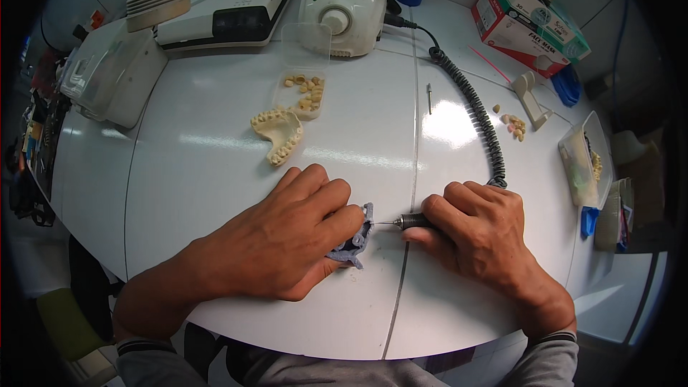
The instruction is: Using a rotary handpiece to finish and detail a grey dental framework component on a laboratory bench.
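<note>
My left hand (287, 233) is closed around a small blue-grey dental framework (353, 244), its fingers hiding much of the piece. In my right hand (476, 233) is a black rotary handpiece (416, 221) with a thin metal bur (385, 223) pointing left. The bur's tip meets or nearly meets the framework's right edge; I cannot tell which. A coiled black cord (473, 93) runs from the handpiece up to a white control unit (344, 7). Beyond my left hand lies a cream dental arch model (278, 135).
A clear lidded box (278, 92) holds several tooth-coloured crowns. More loose crowns (514, 127) lie at the right, near a white handpiece stand (529, 100) and a loose bur (429, 99). Plastic containers (582, 165) stand at the right edge, mask boxes (530, 18) at the back right.
</note>
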Demonstrator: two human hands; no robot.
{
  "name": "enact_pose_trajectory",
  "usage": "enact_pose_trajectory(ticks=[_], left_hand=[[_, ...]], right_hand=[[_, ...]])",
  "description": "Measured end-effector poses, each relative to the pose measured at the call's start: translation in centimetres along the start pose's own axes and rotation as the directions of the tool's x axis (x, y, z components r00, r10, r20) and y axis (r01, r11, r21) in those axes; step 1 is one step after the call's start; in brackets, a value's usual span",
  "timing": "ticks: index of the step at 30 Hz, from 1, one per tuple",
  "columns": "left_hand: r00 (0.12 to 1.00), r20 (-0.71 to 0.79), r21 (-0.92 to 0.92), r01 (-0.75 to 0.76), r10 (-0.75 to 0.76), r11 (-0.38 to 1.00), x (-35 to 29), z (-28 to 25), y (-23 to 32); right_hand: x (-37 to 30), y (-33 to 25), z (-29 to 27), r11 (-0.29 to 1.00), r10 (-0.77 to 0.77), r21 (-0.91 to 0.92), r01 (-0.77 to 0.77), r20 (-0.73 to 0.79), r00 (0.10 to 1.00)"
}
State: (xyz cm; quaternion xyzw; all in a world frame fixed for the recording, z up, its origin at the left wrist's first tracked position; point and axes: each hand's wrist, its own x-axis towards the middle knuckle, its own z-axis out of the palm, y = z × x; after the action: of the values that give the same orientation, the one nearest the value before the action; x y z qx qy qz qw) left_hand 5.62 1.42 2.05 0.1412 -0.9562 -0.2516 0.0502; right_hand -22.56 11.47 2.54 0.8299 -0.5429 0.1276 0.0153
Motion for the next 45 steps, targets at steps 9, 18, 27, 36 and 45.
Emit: enact_pose_trajectory(ticks=[9,18,27,36,45], left_hand=[[1.000,0.015,0.000,0.013,-0.013,1.000,-0.02,-0.10,0.10],[1.000,0.013,0.000,0.006,-0.006,1.000,-0.03,-0.07,0.03],[1.000,0.012,-0.005,0.012,-0.012,1.000,0.00,-0.06,0.10],[1.000,0.014,-0.002,0.015,-0.015,1.000,0.00,-0.06,0.08],[1.000,0.014,-0.009,0.015,-0.014,1.000,0.00,-0.06,0.06]], right_hand=[[-0.05,0.06,0.05,1.000,0.005,-0.006,-0.005,0.005,1.000],[0.01,-0.08,-0.04,1.000,0.011,-0.003,-0.011,0.018,1.000],[-0.03,-0.04,0.08,1.000,0.008,-0.006,-0.008,0.018,1.000],[0.09,0.01,0.02,1.000,-0.001,-0.026,0.001,0.008,1.000],[0.12,0.04,-0.03,1.000,-0.001,-0.021,0.001,0.008,1.000]])
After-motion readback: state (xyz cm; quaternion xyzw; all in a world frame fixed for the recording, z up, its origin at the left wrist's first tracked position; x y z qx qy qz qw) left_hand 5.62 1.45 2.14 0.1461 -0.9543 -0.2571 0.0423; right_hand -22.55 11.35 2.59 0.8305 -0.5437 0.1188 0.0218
